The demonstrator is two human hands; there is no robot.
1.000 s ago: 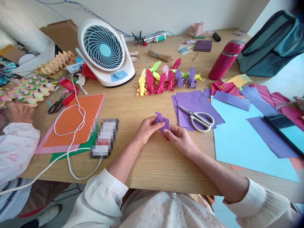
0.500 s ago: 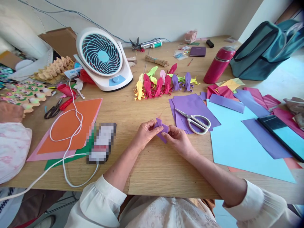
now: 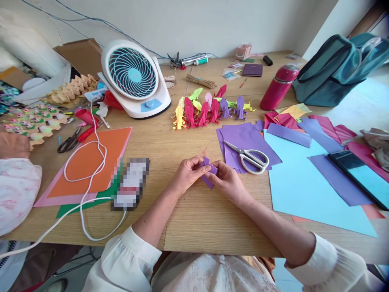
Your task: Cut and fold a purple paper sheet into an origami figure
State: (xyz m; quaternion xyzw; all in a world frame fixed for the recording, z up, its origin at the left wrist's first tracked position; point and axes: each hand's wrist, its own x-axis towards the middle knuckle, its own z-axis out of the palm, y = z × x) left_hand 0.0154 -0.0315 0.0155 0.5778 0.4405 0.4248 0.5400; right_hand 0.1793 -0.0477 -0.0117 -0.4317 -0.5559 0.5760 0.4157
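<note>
A small folded piece of purple paper (image 3: 208, 182) is pinched between both hands above the wooden table. My left hand (image 3: 189, 173) grips its left side, thumb across the front. My right hand (image 3: 228, 180) holds the right side with thumb and bent fingers. Part of the folds is hidden behind the fingers. Just right of the hands, white-handled scissors (image 3: 254, 161) lie on a stack of purple paper sheets (image 3: 243, 136). Beyond the hands stand several folded paper figures (image 3: 203, 115) in yellow, red, pink, green and purple.
At left lie orange paper (image 3: 91, 162), a phone (image 3: 130, 184) and its white cable (image 3: 88, 190). A fan (image 3: 133, 77) stands behind. To the right are light blue paper (image 3: 304, 182), a dark phone (image 3: 358, 174), a red flask (image 3: 279, 87) and a teal bag (image 3: 337, 77). Another person's hand (image 3: 13, 146) rests far left.
The right thumb and fingers have shifted inward, closer to the left hand on the purple paper. The paper sits slightly lower in view, and the camera has tilted a little.
</note>
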